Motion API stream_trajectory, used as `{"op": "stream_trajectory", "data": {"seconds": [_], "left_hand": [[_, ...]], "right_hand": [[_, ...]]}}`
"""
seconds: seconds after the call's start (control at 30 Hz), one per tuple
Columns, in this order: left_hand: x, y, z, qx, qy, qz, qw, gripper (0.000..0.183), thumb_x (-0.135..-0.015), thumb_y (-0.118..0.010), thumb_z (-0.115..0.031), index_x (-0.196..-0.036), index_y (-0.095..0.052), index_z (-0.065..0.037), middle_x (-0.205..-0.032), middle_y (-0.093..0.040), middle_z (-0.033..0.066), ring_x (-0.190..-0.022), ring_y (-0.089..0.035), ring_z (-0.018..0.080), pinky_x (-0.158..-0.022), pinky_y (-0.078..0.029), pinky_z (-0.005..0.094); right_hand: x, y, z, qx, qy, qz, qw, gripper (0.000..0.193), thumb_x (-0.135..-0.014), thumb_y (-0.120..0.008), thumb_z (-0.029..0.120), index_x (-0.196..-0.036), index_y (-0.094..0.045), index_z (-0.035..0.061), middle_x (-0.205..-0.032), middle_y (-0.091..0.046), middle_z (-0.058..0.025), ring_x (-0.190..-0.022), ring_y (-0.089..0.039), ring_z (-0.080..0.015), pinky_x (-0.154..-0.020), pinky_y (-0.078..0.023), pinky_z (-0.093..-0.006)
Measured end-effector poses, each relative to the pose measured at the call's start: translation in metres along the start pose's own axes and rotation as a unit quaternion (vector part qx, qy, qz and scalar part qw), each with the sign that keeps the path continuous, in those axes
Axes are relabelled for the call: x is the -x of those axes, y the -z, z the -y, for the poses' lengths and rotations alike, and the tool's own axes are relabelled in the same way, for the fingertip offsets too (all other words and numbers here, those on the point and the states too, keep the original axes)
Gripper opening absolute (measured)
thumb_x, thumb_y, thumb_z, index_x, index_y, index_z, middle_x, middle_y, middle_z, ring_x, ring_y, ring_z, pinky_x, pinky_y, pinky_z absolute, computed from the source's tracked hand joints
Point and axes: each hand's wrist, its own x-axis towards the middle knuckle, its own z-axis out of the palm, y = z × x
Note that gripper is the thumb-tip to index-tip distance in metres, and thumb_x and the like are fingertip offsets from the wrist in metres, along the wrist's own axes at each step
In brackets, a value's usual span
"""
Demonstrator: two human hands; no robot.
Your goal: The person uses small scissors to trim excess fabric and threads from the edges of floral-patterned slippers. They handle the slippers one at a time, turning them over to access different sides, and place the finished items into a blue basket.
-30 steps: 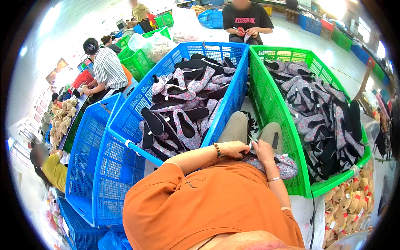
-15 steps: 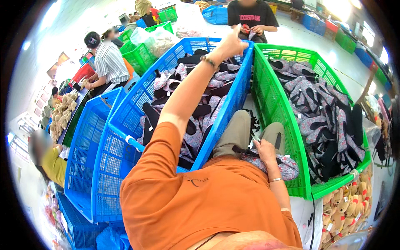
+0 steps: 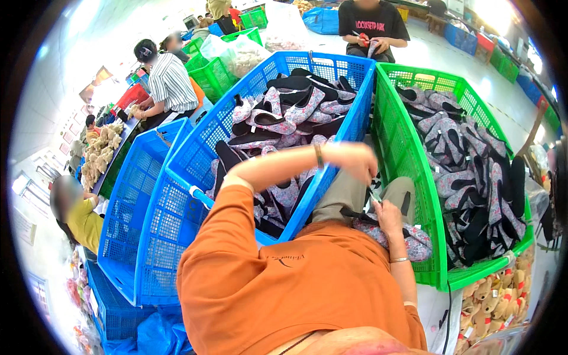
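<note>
Floral slipper [image 3: 408, 236] under right hand [image 3: 387, 216]; left hand [image 3: 355, 161] above.

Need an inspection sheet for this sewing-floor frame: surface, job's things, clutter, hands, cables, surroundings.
Surface: no table; work is done on the person's lap, between two crates.
Job's things: floral slipper on the lap; blue crate and green crate both hold floral and black slippers.
Clutter: plush toys piled at lower right; empty blue crate at left.
Hands: left hand above the lap, grip unclear; right hand pinches a small tool by the slipper.
Cables: one dark cord hanging below the green crate.
Surroundings: other workers seated around; more crates behind.
</note>
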Motion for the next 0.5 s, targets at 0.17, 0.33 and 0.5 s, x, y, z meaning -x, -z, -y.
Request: {"op": "stream_trajectory", "data": {"seconds": [0.17,0.33,0.5], "left_hand": [[0.007,-0.143,-0.046,0.078,0.034,0.016,0.996,0.026,-0.077,-0.063,-0.020,-0.099,-0.062,-0.006,-0.089,-0.064,0.0184,-0.087,-0.062,0.0347,-0.076,-0.048,0.0453],[0.005,-0.157,-0.036,0.158,0.076,-0.012,0.984,0.030,-0.079,-0.060,-0.013,-0.106,-0.050,-0.006,-0.090,-0.063,0.0195,-0.086,-0.060,0.0385,-0.075,-0.047,0.0460],[0.012,-0.152,-0.025,0.170,0.113,-0.018,0.979,0.040,-0.077,-0.062,-0.010,-0.113,-0.046,-0.009,-0.092,-0.061,0.0219,-0.089,-0.059,0.0403,-0.077,-0.046,0.0455]], "right_hand": [[-0.001,-0.001,0.001,0.015,-0.003,0.014,1.000,0.048,-0.090,-0.052,0.045,-0.076,-0.056,-0.0007,-0.074,-0.061,-0.0252,-0.072,-0.060,-0.0428,-0.063,-0.047,-0.0502],[0.000,-0.002,0.000,0.022,-0.004,0.009,1.000,0.049,-0.090,-0.052,0.045,-0.076,-0.056,-0.0014,-0.075,-0.061,-0.0246,-0.071,-0.060,-0.0428,-0.063,-0.047,-0.0500],[-0.001,0.001,0.003,0.034,-0.008,0.017,0.999,0.050,-0.091,-0.050,0.046,-0.076,-0.056,-0.0008,-0.076,-0.062,-0.0245,-0.072,-0.060,-0.0433,-0.063,-0.047,-0.0500]]}}
